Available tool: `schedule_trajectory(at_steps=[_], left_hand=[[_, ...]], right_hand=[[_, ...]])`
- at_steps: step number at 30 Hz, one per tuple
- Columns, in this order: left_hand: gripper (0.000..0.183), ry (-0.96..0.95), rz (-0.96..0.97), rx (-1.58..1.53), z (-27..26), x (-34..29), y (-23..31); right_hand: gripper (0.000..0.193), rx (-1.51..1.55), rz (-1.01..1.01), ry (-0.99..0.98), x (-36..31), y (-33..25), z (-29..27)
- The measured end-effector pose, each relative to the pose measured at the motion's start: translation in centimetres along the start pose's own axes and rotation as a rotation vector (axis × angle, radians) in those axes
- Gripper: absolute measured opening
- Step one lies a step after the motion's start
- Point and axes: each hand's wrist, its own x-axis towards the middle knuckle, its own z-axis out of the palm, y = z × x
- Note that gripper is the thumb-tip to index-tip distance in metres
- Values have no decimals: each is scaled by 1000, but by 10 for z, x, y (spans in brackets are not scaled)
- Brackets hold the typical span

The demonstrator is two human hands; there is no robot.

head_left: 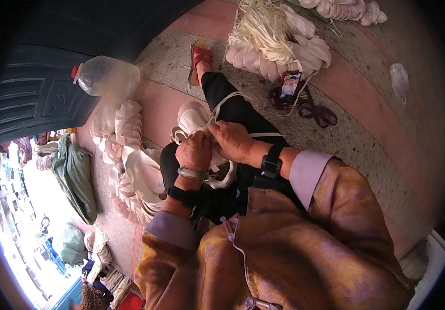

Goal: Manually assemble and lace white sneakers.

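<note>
A white shoe upper rests on the person's black-trousered knee, directly under both hands. The left hand and right hand are closed, pinching its white strap. Left of the shoe upper lies a pile of white shoe pieces; beyond it, a phone.
</note>
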Motion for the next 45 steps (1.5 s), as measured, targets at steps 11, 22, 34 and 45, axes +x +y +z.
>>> schedule_trajectory(at_steps=[11,22,34,45], left_hand=[[20,-56,92,68,6,10,-4],[16,116,117,56,-38,-36,-27],[19,-192,-894,285,-74,-320,-297],[20,201,-152,-334,-67,-81,-112]], right_hand=[[18,53,-9,-57,4,14,3],[25,101,-168,88,-3,20,11],[22,128,-249,82,-5,-2,3],[21,429,94,214,10,14,4]])
